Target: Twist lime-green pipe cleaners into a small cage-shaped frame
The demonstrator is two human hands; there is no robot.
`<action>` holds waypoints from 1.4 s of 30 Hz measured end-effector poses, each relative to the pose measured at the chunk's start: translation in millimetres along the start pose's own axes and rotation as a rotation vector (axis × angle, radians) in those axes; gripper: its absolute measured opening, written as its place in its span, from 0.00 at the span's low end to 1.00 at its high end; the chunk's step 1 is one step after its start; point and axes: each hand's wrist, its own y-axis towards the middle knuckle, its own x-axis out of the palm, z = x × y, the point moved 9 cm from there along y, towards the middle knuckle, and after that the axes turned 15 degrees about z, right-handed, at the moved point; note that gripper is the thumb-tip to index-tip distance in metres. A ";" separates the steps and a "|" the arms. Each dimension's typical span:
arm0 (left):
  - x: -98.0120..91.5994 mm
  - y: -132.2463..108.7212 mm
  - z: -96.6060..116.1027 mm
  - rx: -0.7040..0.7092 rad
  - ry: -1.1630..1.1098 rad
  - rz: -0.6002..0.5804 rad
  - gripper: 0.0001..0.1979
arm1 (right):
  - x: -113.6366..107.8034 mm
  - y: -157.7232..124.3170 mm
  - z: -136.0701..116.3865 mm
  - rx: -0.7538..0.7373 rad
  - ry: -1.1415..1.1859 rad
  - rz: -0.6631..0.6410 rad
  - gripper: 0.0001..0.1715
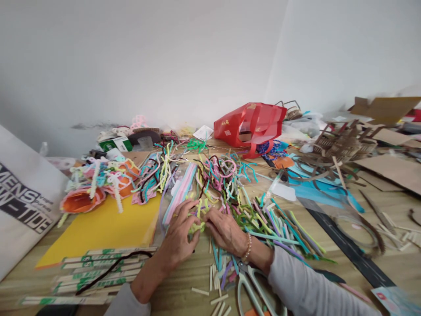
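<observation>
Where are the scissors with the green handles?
In the head view, the scissors lie near the bottom edge, just below the right hand, with small cut sticks to their left and a grey sleeve to their right.

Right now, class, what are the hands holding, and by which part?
The left hand and right hand seem to pinch a yellow-green pipe cleaner at its kinked middle; exact hold hidden.
</observation>
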 end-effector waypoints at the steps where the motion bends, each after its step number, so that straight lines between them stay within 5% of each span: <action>1: 0.6 -0.3 -0.7 -0.001 0.004 0.003 0.08 | 0.2 -0.2 0.3 0.004 -0.001 -0.002 0.07; 18: -6.8 -1.5 15.2 0.194 0.075 0.066 0.06 | 2.8 -0.5 -0.8 -0.014 -0.003 -0.024 0.07; 28: 1.0 -3.8 -1.2 -0.038 0.012 -0.016 0.09 | 1.6 -0.3 -3.9 -0.053 -0.064 -0.013 0.06; 42: 0.6 -1.4 -2.9 -0.038 -0.006 -0.008 0.06 | -16.6 9.4 -0.7 0.065 0.235 0.113 0.11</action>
